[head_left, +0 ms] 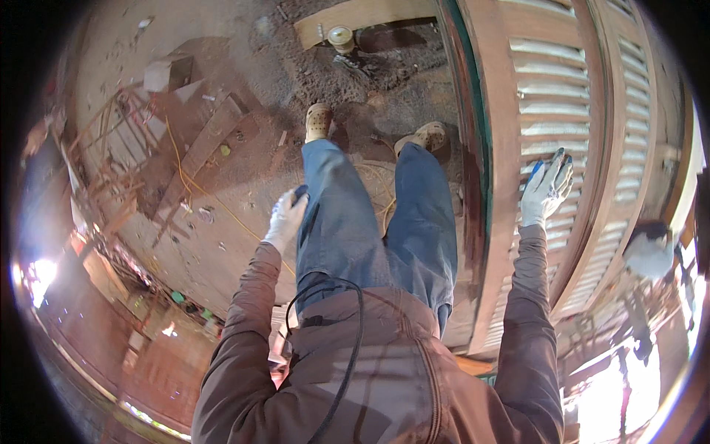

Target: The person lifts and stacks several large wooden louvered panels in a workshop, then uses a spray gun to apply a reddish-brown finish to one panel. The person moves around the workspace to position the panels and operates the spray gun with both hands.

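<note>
Dusty brown floor point(251, 166), with a gloved right hand point(543, 194) on a louvered wooden shutter point(551, 118) along the right of the frame.
Palm down, that hand lies against the slats with its fingers extended and slightly spread. Left of centre, the gloved left hand point(285, 220) is beside the jeans point(344, 214), its fingers bent; whether it grips anything cannot be told. Tan clogs point(319, 122) stand at upper centre, below a wooden plank point(362, 21) and a small round container point(340, 38).
</note>
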Action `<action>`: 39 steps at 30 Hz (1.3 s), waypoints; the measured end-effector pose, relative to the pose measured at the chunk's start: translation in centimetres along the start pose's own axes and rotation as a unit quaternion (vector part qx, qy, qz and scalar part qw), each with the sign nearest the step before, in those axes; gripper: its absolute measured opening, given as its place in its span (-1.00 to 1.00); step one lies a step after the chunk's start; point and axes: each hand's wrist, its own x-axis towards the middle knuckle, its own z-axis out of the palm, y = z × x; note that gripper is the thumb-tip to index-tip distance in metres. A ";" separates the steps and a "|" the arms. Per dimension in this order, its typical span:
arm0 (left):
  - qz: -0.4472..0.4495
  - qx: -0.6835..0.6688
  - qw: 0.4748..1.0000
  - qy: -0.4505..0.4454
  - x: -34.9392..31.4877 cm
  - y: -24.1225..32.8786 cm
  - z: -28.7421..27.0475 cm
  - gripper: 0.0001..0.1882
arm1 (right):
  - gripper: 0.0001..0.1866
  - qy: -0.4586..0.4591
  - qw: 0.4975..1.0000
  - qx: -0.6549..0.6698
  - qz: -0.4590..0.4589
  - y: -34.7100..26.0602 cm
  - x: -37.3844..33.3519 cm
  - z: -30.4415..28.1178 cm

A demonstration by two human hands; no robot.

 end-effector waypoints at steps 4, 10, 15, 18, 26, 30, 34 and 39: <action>0.046 -0.120 0.992 -0.002 5.2 -2.5 -6.1 -0.64 | -0.32 0.037 0.993 0.010 0.108 -7.6 -10.4 -2.5; 0.069 0.007 0.994 -0.084 14.1 -10.7 -16.3 -0.60 | -0.30 -0.147 0.925 0.035 0.348 -21.8 -34.9 1.6; -0.086 0.097 0.987 -0.099 23.9 -22.1 -23.8 -0.57 | -0.46 -0.376 0.765 0.183 0.490 -30.8 -46.7 6.5; 0.014 0.338 0.935 -0.107 27.9 -19.0 -21.0 -0.56 | -0.53 -0.360 0.723 0.277 0.520 -33.0 -48.1 8.3; 0.233 0.314 0.902 -0.183 26.7 -6.3 7.1 -0.55 | -0.56 -0.316 0.605 0.319 0.657 -32.5 -62.2 20.6; 0.183 0.231 0.923 -0.248 25.2 -8.6 24.4 -0.52 | -0.57 -0.283 0.569 0.330 0.698 -28.2 -72.5 32.1; 0.075 0.026 0.915 -0.394 28.4 -13.3 43.8 -0.61 | -0.65 -0.228 0.576 0.268 0.738 -21.0 -85.5 46.7; -0.028 -0.108 0.935 -0.338 31.3 -14.5 59.6 -0.75 | -0.41 -0.229 0.487 0.263 0.801 -19.1 -88.6 59.4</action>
